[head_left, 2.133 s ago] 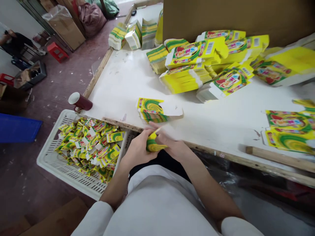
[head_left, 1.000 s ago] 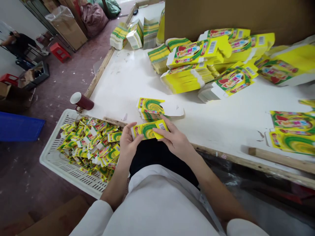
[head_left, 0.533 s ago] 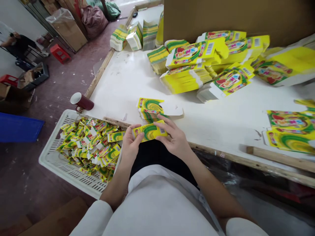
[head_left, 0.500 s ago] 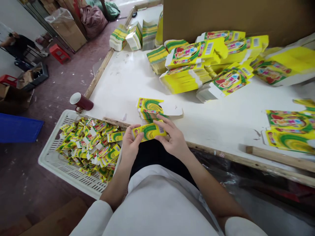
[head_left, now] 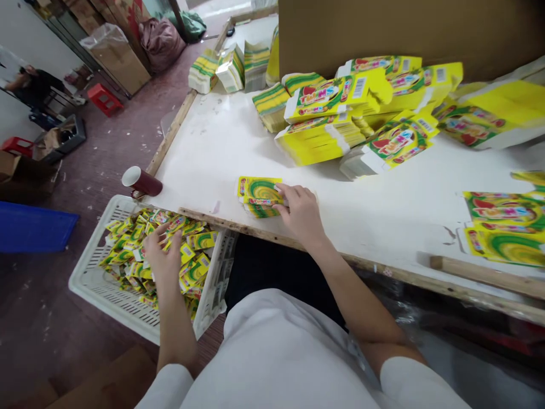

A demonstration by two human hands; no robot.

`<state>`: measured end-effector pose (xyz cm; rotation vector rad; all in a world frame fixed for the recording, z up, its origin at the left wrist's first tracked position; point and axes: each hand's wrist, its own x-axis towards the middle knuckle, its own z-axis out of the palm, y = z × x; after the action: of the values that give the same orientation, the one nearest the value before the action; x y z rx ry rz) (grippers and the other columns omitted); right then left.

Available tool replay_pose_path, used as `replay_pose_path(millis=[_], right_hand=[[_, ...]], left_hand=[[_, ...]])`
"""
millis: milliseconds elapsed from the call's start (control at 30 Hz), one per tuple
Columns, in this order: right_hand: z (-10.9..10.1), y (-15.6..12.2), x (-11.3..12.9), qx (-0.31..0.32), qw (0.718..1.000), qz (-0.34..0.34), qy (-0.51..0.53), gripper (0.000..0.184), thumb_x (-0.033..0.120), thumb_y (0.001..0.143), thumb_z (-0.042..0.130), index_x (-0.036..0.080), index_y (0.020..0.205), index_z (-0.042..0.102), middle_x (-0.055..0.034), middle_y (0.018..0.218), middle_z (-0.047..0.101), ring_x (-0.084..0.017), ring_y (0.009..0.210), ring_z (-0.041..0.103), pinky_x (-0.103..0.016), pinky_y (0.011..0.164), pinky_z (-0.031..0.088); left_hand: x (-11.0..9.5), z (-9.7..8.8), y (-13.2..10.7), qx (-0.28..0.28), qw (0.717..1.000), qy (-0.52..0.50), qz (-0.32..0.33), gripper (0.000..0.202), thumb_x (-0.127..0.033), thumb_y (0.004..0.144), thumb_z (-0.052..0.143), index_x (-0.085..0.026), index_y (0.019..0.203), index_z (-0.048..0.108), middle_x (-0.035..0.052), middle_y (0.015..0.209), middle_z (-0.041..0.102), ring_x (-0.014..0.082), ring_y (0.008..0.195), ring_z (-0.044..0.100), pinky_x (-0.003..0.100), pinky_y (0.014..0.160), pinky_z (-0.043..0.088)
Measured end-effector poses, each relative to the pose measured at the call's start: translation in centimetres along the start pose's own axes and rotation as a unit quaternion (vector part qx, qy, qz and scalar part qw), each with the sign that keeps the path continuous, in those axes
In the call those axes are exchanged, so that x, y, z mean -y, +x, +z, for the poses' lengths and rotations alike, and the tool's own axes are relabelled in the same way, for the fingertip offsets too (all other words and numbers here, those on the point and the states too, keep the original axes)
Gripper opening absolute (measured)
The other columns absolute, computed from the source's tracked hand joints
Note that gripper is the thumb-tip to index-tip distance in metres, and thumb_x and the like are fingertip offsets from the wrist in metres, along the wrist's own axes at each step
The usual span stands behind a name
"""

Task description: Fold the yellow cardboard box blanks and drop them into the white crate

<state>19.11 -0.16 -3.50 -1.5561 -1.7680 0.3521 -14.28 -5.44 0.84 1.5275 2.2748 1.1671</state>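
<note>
My left hand (head_left: 164, 257) hovers low over a white slotted basket (head_left: 111, 301) heaped with small folded yellow-green boxes (head_left: 193, 271). Its fingers are spread and nothing shows in them. My right hand (head_left: 300, 211) rests on the white table (head_left: 221, 147) near its front edge. The bent fingertips grip the right side of a small stack of flat yellow-green cartons (head_left: 259, 194).
Large piles of flat yellow cartons (head_left: 340, 113) fill the back of the table before a brown cardboard sheet (head_left: 404, 28). More cartons (head_left: 502, 227) and a wooden stick (head_left: 485, 276) lie at right. A dark red cup (head_left: 140, 183) lies at the table's left corner. A person sits far left.
The folded box that both hands held is gone from them. My left hand swung down left over the basket and spread. My right hand reached forward onto the flat carton stack.
</note>
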Motion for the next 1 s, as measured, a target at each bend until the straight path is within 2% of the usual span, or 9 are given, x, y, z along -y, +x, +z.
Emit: replay_pose_path(millis=[100, 233, 367, 467, 567, 667, 767, 933, 1000], right_hand=[[-1.1, -1.0, 1.2, -0.029, 1.0, -0.007, -0.005, 0.044, 0.019, 0.089, 0.064, 0.019, 0.132, 0.059, -0.0139, 0.107, 0.069, -0.035, 0.101, 0.061, -0.056, 0.096, 0.048], [-2.7, -3.4, 4.0, -0.007, 0.994, -0.065, 0.085, 0.048, 0.023, 0.091, 0.065, 0.024, 0.137, 0.051, -0.0107, 0.11, 0.068, -0.031, 0.1, 0.063, -0.052, 0.095, 0.05], [-2.5, -6.4, 7.0, 0.068, 0.957, -0.057, 0.277, 0.041, 0.023, 0.092, 0.066, 0.025, 0.13, 0.052, -0.0076, 0.107, 0.065, -0.025, 0.096, 0.064, -0.043, 0.088, 0.056], [-1.6, -7.7, 8.2, 0.113, 0.887, 0.027, 0.447, 0.038, 0.033, 0.091, 0.071, 0.026, 0.124, 0.054, -0.0039, 0.1, 0.063, -0.02, 0.089, 0.064, -0.034, 0.079, 0.058], [-0.6, -7.7, 8.5, 0.145, 0.846, 0.058, 0.509, 0.04, 0.043, 0.086, 0.076, 0.025, 0.117, 0.059, -0.0031, 0.099, 0.063, -0.017, 0.085, 0.064, -0.031, 0.073, 0.058], [-0.1, -6.7, 7.8, 0.139, 0.879, 0.041, 0.454, 0.037, 0.043, 0.085, 0.078, 0.024, 0.113, 0.064, -0.0025, 0.093, 0.064, -0.016, 0.075, 0.06, -0.031, 0.067, 0.055], [-0.4, -5.8, 6.6, 0.097, 0.91, 0.032, 0.401, 0.029, 0.038, 0.089, 0.072, 0.023, 0.114, 0.066, -0.0056, 0.098, 0.068, -0.019, 0.08, 0.063, -0.034, 0.072, 0.055], [-1.2, -5.3, 5.2, 0.052, 0.922, 0.035, 0.383, 0.015, 0.037, 0.092, 0.069, 0.023, 0.087, 0.07, -0.0015, 0.078, 0.066, -0.017, 0.07, 0.062, -0.031, 0.065, 0.053], [-1.9, -5.3, 4.7, 0.038, 0.93, 0.006, 0.365, 0.012, 0.032, 0.092, 0.07, 0.023, 0.084, 0.071, 0.0, 0.074, 0.064, -0.016, 0.066, 0.06, -0.029, 0.06, 0.051]], left_hand=[[-3.1, 4.1, -2.9, 0.081, 0.972, -0.221, -0.027, 0.052, -0.05, 0.075, 0.079, -0.024, 0.118, 0.064, 0.0068, 0.108, 0.064, 0.0193, 0.095, 0.062, 0.033, 0.087, 0.053], [-8.4, 8.8, -6.7, 0.191, 0.853, -0.482, -0.057, 0.068, -0.057, 0.065, 0.086, -0.029, 0.121, 0.061, 0.0075, 0.114, 0.065, 0.0236, 0.108, 0.064, 0.036, 0.093, 0.054], [-12.6, 9.5, -8.5, 0.232, 0.739, -0.62, -0.126, 0.049, -0.062, 0.079, 0.072, -0.029, 0.113, 0.063, 0.0062, 0.102, 0.067, 0.0244, 0.101, 0.066, 0.039, 0.088, 0.055], [-13.9, 8.8, -8.3, 0.192, 0.699, -0.676, -0.133, 0.038, -0.059, 0.081, 0.07, -0.026, 0.1, 0.063, 0.0001, 0.08, 0.057, 0.0155, 0.073, 0.06, 0.031, 0.073, 0.054], [-13.7, 8.5, -7.7, 0.138, 0.719, -0.669, -0.128, 0.042, -0.063, 0.077, 0.073, -0.025, 0.091, 0.061, -0.0037, 0.07, 0.045, 0.0102, 0.059, 0.045, 0.024, 0.06, 0.048], [-12.7, 8.4, -7.6, 0.118, 0.778, -0.604, -0.125, 0.054, -0.074, 0.071, 0.074, -0.026, 0.093, 0.063, -0.0021, 0.075, 0.05, 0.0121, 0.065, 0.051, 0.026, 0.063, 0.052], [-11.9, 8.6, -8.0, 0.146, 0.798, -0.575, -0.109, 0.063, -0.082, 0.066, 0.072, -0.028, 0.1, 0.068, 0.0021, 0.092, 0.064, 0.0175, 0.082, 0.062, 0.032, 0.078, 0.058], [-10.9, 9.4, -8.3, 0.1, 0.846, -0.51, -0.115, 0.039, -0.06, 0.073, 0.082, -0.024, 0.079, 0.068, -0.0013, 0.08, 0.07, 0.0136, 0.075, 0.067, 0.026, 0.075, 0.057], [-10.2, 8.9, -7.5, 0.123, 0.853, -0.495, -0.107, 0.04, -0.061, 0.072, 0.082, -0.023, 0.074, 0.07, -0.0009, 0.075, 0.072, 0.0145, 0.072, 0.069, 0.027, 0.074, 0.057]])
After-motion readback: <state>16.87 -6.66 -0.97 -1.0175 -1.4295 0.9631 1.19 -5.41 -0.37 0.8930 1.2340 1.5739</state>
